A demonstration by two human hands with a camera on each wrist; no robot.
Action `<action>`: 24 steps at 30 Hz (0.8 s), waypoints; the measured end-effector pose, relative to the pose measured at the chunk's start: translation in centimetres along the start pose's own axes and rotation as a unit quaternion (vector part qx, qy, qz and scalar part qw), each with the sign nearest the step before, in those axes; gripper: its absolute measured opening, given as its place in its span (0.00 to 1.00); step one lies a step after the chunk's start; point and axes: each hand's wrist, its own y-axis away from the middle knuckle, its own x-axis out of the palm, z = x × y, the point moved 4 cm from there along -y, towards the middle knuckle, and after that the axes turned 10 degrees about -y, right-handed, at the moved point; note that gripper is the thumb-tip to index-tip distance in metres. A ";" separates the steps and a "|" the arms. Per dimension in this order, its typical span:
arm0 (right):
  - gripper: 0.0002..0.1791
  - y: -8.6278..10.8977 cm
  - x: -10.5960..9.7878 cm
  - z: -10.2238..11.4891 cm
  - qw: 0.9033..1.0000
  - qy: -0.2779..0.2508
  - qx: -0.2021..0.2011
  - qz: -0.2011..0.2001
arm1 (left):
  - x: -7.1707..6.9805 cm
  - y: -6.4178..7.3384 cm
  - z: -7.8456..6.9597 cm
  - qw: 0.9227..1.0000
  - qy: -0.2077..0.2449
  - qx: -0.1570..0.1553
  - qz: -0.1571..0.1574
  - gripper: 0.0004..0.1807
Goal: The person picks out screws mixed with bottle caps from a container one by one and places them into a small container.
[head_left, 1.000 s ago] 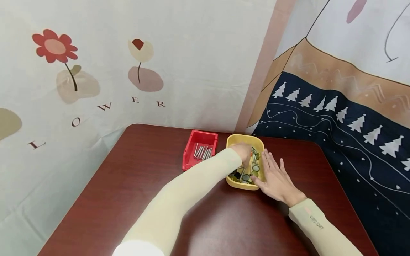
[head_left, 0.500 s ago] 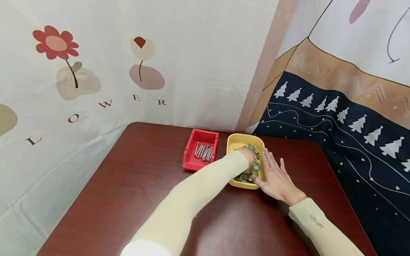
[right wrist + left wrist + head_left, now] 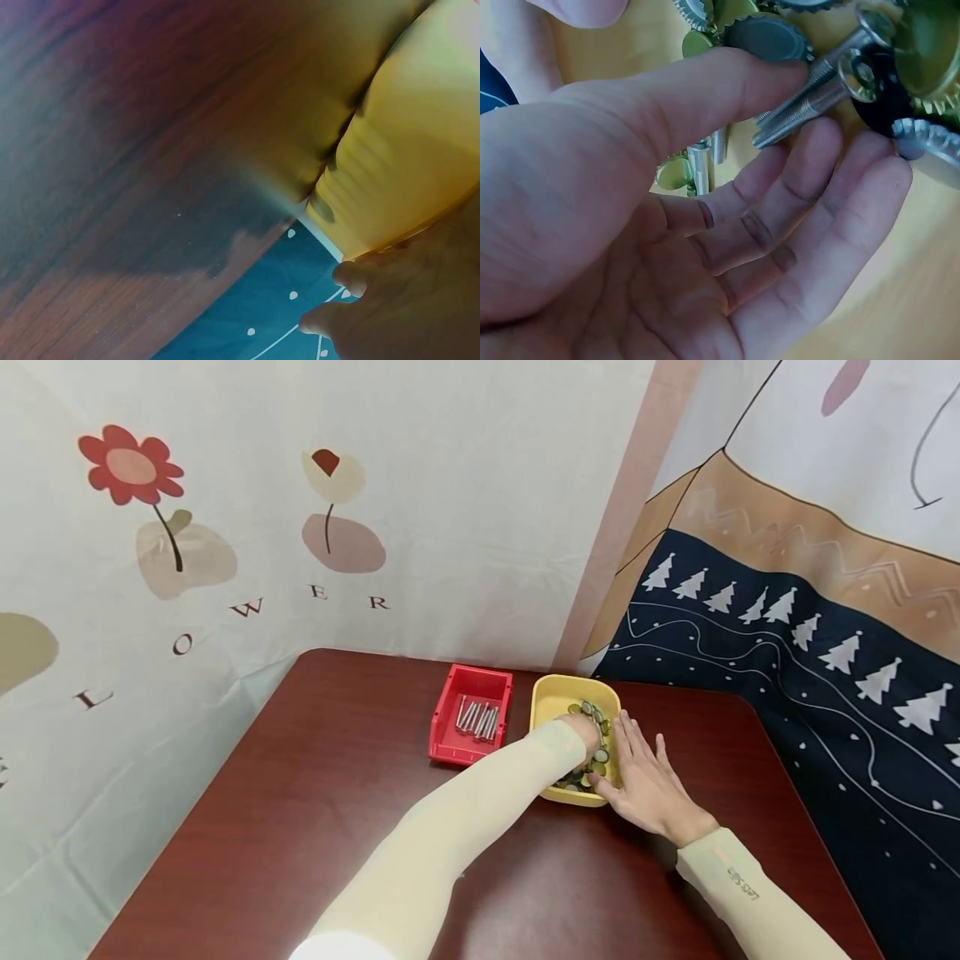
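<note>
Inside a yellow box (image 3: 553, 695), my left hand (image 3: 583, 732) reaches in among metal bottle caps (image 3: 769, 39) and bolts. In the left wrist view, its thumb and curled fingertips pinch two silver bolts (image 3: 810, 107) with socket heads, lying side by side. The arm covers the box's near left part in the head view. My right hand (image 3: 648, 785) rests against the box's right side, fingers extended along the rim and thumb at the near edge. Its fingertips (image 3: 352, 279) show beside the yellow wall in the right wrist view.
Left of the box stands a red open-front bin (image 3: 452, 748) with several bolts (image 3: 477, 718) inside. Both containers sit near the back edge of the dark brown table (image 3: 315, 760), before a printed cloth backdrop (image 3: 465, 510).
My left hand has moved deeper into the yellow box, down and slightly right among the caps and bolts. My right hand has stayed against the box.
</note>
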 end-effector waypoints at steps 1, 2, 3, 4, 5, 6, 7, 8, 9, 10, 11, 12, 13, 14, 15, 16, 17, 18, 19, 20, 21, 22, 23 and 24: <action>0.60 0.0 0.0 0.0 1.000 0.001 -0.001 -0.002 | 0.4 -0.7 -0.1 1.000 0.003 0.003 0.001 0.13; 0.60 0.1 0.1 0.0 1.000 0.002 -0.002 -0.003 | 0.7 -1.4 -0.1 1.000 0.007 0.006 0.005 0.14; 0.60 0.1 0.1 0.0 1.000 0.001 -0.002 -0.004 | 1.7 -3.3 -0.1 1.000 0.018 0.013 0.005 0.15; 0.60 0.1 0.2 0.0 1.000 0.000 -0.003 -0.004 | 2.1 -3.8 0.0 0.999 0.040 0.002 0.004 0.19; 0.60 0.2 0.2 0.0 1.000 -0.001 -0.003 -0.003 | 2.4 -4.2 0.2 0.998 0.057 -0.005 0.001 0.23; 0.60 0.2 0.3 0.0 1.000 -0.001 -0.001 -0.002 | 2.6 -4.3 0.4 0.997 0.080 -0.013 -0.002 0.26; 0.60 0.2 0.4 0.0 1.000 -0.003 0.000 0.000 | 2.8 -4.4 0.7 0.995 0.094 -0.019 -0.007 0.30; 0.60 0.2 0.5 0.1 1.000 -0.004 0.001 0.001 | 2.9 -4.4 1.0 0.993 0.111 -0.025 -0.012 0.33; 0.60 0.2 0.5 0.1 1.000 -0.004 0.000 0.001 | 2.9 -4.3 1.3 0.991 0.127 -0.036 -0.018 0.35; 0.60 0.2 0.5 0.1 1.000 -0.004 0.000 0.001 | 2.9 -4.1 1.6 0.988 0.143 -0.043 -0.023 0.35; 0.60 0.1 0.5 0.2 1.000 -0.003 -0.001 0.000 | 2.8 -3.7 1.8 0.988 0.142 -0.043 -0.027 0.33; 0.60 0.1 0.5 0.3 1.000 -0.003 -0.002 -0.002 | 2.6 -3.3 2.1 0.988 0.146 -0.050 -0.031 0.32; 0.61 0.0 0.5 0.3 1.000 -0.003 -0.003 -0.002 | 2.4 -3.0 2.3 0.987 0.145 -0.053 -0.034 0.30; 0.61 0.0 0.5 0.3 1.000 -0.001 -0.003 -0.003 | 2.1 -2.6 2.5 0.987 0.145 -0.058 -0.035 0.28; 0.61 0.0 0.4 0.4 1.000 0.001 -0.003 -0.003 | 1.9 -2.2 2.7 0.987 0.143 -0.061 -0.033 0.26; 0.61 0.0 0.4 0.4 1.000 0.002 -0.002 -0.003 | 1.6 -1.8 2.9 0.987 0.144 -0.063 -0.029 0.25; 0.61 0.0 0.3 0.4 1.000 0.004 -0.002 -0.002 | 1.3 -1.4 3.1 0.988 0.139 -0.063 -0.027 0.26; 0.61 0.0 0.3 0.4 1.000 0.006 -0.001 -0.002 | 1.1 -1.1 3.4 0.987 0.143 -0.064 -0.024 0.27; 0.61 0.0 0.2 0.4 1.000 0.008 0.000 -0.003 | 0.9 -0.9 3.6 0.987 0.148 -0.061 -0.020 0.27; 0.61 0.0 0.1 0.3 1.000 0.008 0.000 -0.004 | 0.7 -0.7 3.8 0.986 0.155 -0.059 -0.016 0.28; 0.61 -0.1 0.1 0.3 1.000 0.008 0.001 -0.005 | 0.5 -0.6 4.1 0.985 0.165 -0.056 -0.013 0.27; 0.61 -0.1 0.1 0.3 1.000 0.007 0.001 -0.005 | 0.4 -0.5 4.4 0.983 0.175 -0.052 -0.010 0.27; 0.61 -0.1 0.1 0.3 1.000 0.005 0.002 -0.004 | 0.4 -0.5 4.7 0.982 0.183 -0.048 -0.009 0.26; 0.61 -0.2 0.1 0.3 1.000 0.005 0.002 -0.004 | 0.4 -0.6 5.0 0.980 0.192 -0.043 -0.008 0.24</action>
